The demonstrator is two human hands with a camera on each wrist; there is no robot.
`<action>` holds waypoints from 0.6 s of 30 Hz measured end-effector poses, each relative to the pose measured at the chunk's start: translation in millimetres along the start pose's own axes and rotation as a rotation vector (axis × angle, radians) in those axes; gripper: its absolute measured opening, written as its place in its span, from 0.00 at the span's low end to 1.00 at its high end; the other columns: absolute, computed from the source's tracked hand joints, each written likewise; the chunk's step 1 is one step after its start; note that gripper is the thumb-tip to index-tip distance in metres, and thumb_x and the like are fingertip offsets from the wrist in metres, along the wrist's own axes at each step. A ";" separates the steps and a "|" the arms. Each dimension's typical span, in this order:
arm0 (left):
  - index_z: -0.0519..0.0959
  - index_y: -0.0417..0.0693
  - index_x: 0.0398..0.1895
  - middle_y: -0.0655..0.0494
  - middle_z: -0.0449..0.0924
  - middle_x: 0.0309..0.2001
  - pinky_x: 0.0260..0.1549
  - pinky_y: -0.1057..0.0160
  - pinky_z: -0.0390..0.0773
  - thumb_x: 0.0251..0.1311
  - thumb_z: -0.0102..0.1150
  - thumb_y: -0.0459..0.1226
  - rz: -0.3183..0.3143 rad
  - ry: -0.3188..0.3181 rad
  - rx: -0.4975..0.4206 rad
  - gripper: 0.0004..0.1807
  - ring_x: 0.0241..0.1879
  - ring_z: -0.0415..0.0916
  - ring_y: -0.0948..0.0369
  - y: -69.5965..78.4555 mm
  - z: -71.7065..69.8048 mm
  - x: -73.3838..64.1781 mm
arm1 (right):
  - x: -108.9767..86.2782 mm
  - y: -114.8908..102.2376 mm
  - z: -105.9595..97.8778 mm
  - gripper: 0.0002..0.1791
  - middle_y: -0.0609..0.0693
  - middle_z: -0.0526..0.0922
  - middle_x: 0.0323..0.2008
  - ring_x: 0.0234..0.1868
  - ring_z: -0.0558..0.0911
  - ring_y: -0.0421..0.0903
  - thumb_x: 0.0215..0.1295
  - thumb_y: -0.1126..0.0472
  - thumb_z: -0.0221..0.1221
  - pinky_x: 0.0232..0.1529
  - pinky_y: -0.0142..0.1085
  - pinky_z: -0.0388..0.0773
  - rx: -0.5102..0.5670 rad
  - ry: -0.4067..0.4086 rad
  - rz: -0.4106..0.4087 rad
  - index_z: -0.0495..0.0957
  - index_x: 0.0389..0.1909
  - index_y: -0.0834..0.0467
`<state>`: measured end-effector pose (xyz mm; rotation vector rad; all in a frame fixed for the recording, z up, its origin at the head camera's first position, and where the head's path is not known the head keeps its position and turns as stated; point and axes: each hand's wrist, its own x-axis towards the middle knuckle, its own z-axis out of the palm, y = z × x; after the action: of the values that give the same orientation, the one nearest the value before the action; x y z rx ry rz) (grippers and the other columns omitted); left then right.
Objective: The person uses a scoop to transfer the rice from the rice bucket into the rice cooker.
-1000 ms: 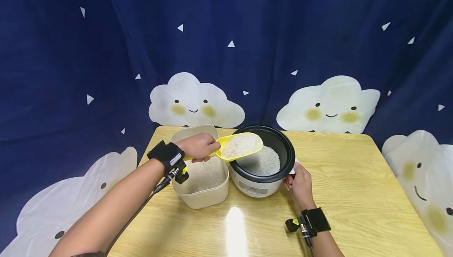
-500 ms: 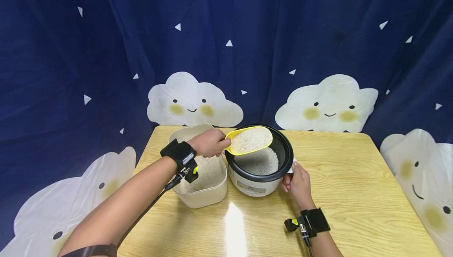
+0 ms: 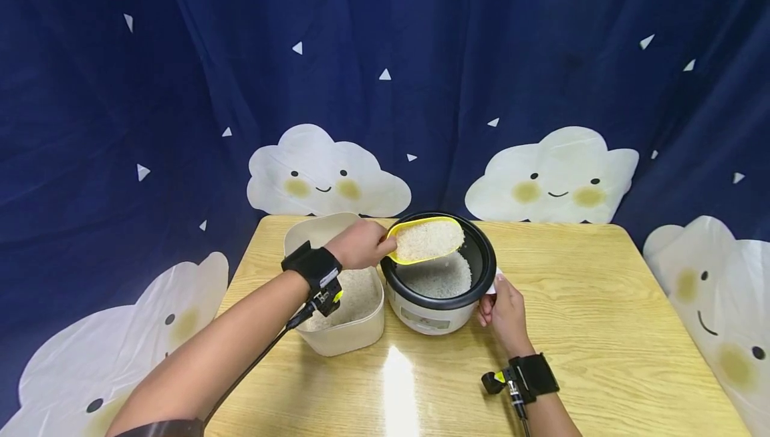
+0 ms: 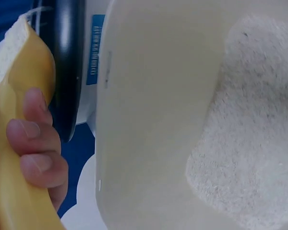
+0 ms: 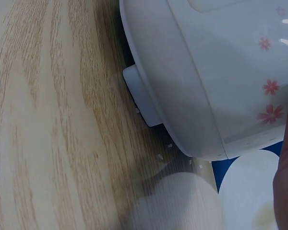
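Note:
My left hand point(image 3: 361, 244) grips the handle of a yellow scoop point(image 4: 36, 67), its fingers curled round it in the left wrist view. Heaped rice point(image 3: 428, 239) fills the scoop, which is held over the open rice cooker point(image 3: 430, 317). Wispy white streaks show at the scoop's tip. Inside the cooker's dark pot lies more rice point(image 3: 448, 280). My right hand point(image 3: 505, 313) holds the cooker's white side handle; only an edge of that hand shows in the right wrist view. Left of the cooker, a cream bin point(image 3: 345, 340) holds rice, partly hidden by my left arm.
Both containers stand on a wooden table point(image 3: 577, 303). A few loose grains lie by the cooker's foot point(image 5: 141, 98). Behind the table hangs a dark blue curtain point(image 3: 361, 29) with smiling clouds. A cable runs along each forearm.
My left hand has carried the filled scoop rightward from above the bin's edge to over the cooker pot. The right hand stays at the cooker's handle.

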<state>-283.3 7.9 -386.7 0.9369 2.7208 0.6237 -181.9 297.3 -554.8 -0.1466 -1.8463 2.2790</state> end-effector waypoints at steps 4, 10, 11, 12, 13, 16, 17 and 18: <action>0.60 0.56 0.11 0.65 0.59 0.14 0.23 0.68 0.60 0.72 0.47 0.44 0.015 0.040 0.082 0.26 0.16 0.59 0.65 1.6 3.2 1.8 | -0.5 -0.3 -0.8 0.28 0.45 0.65 0.13 0.12 0.64 0.39 0.84 0.44 0.39 0.12 0.35 0.67 0.000 -0.007 -0.012 0.64 0.25 0.58; 0.62 0.56 0.14 0.64 0.60 0.16 0.23 0.67 0.61 0.72 0.48 0.45 0.024 0.084 0.165 0.24 0.18 0.62 0.64 4.2 3.6 2.1 | -0.1 1.0 -1.3 0.29 0.45 0.65 0.13 0.12 0.65 0.39 0.83 0.43 0.39 0.12 0.36 0.68 -0.017 -0.006 -0.019 0.64 0.25 0.60; 0.62 0.56 0.14 0.64 0.61 0.17 0.23 0.67 0.61 0.72 0.48 0.45 0.024 0.089 0.176 0.24 0.18 0.63 0.63 4.4 3.8 2.0 | 0.1 1.4 -1.6 0.30 0.45 0.65 0.13 0.12 0.65 0.39 0.83 0.43 0.39 0.12 0.36 0.68 -0.021 -0.007 -0.022 0.64 0.25 0.60; 0.62 0.56 0.14 0.64 0.61 0.17 0.23 0.67 0.62 0.72 0.48 0.45 0.025 0.096 0.182 0.24 0.19 0.63 0.63 4.4 4.2 2.0 | 0.1 1.7 -1.6 0.30 0.45 0.65 0.13 0.12 0.65 0.39 0.83 0.42 0.39 0.12 0.36 0.68 -0.020 -0.007 -0.024 0.63 0.25 0.61; 0.62 0.56 0.14 0.64 0.61 0.17 0.22 0.67 0.62 0.72 0.49 0.45 0.027 0.102 0.188 0.23 0.19 0.63 0.63 4.2 4.8 2.0 | 0.2 1.8 -1.6 0.30 0.45 0.65 0.13 0.11 0.65 0.40 0.83 0.42 0.39 0.12 0.36 0.68 -0.022 -0.008 -0.027 0.63 0.25 0.61; 0.63 0.56 0.15 0.64 0.61 0.17 0.21 0.67 0.61 0.72 0.49 0.45 0.032 0.121 0.199 0.23 0.18 0.64 0.63 3.3 6.7 2.4 | 0.2 1.6 -1.5 0.30 0.46 0.65 0.13 0.11 0.64 0.41 0.83 0.43 0.39 0.12 0.37 0.68 -0.027 -0.010 -0.036 0.63 0.26 0.62; 0.63 0.55 0.15 0.64 0.61 0.17 0.21 0.67 0.61 0.71 0.50 0.45 0.034 0.128 0.203 0.23 0.18 0.64 0.63 3.3 7.1 2.4 | 0.2 1.2 -1.1 0.31 0.46 0.65 0.13 0.11 0.64 0.42 0.84 0.43 0.39 0.12 0.38 0.68 -0.032 -0.008 -0.038 0.63 0.26 0.63; 0.64 0.55 0.15 0.64 0.62 0.17 0.21 0.67 0.61 0.71 0.50 0.45 0.035 0.134 0.207 0.22 0.18 0.64 0.63 3.3 7.3 2.3 | 0.1 0.4 -0.7 0.31 0.46 0.65 0.13 0.11 0.64 0.42 0.84 0.43 0.38 0.12 0.38 0.68 -0.039 -0.004 -0.040 0.63 0.25 0.63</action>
<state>-280.9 14.1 -391.9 1.0253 2.9381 0.4302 -181.9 297.9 -555.4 -0.1102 -1.8789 2.2194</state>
